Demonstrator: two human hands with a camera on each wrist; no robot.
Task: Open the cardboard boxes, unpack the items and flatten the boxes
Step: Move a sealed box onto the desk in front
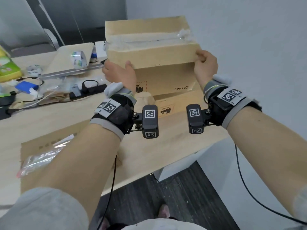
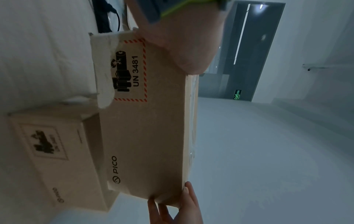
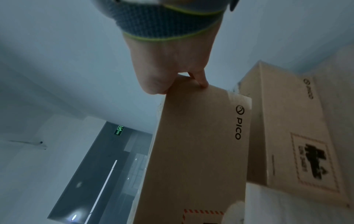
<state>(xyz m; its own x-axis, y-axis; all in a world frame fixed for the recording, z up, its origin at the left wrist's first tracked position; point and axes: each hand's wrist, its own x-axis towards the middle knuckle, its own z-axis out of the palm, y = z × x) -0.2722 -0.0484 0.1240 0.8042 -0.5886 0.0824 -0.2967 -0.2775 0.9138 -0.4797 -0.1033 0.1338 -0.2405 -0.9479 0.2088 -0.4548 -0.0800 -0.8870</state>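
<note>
Head view shows the worktop (image 1: pixel 79 125) carrying a flattened sheet of cardboard (image 1: pixel 66 155) at the near left, with clutter behind it. A taped cardboard box (image 1: pixel 149 52) marked PICO is held raised above the far edge, over a second PICO box (image 1: pixel 176 95) lying beneath it. The left hand (image 1: pixel 119 72) grips the raised box's lower left corner with curled fingers; the right hand (image 1: pixel 206 62) clamps its right edge, fingers (image 3: pixel 201 80) hooked over the rim. Clear tape (image 1: pixel 149 41) seals the top seam. Judged step: positioning an unopened box. The next move calls for setting it down flat and breaking that tape.
</note>
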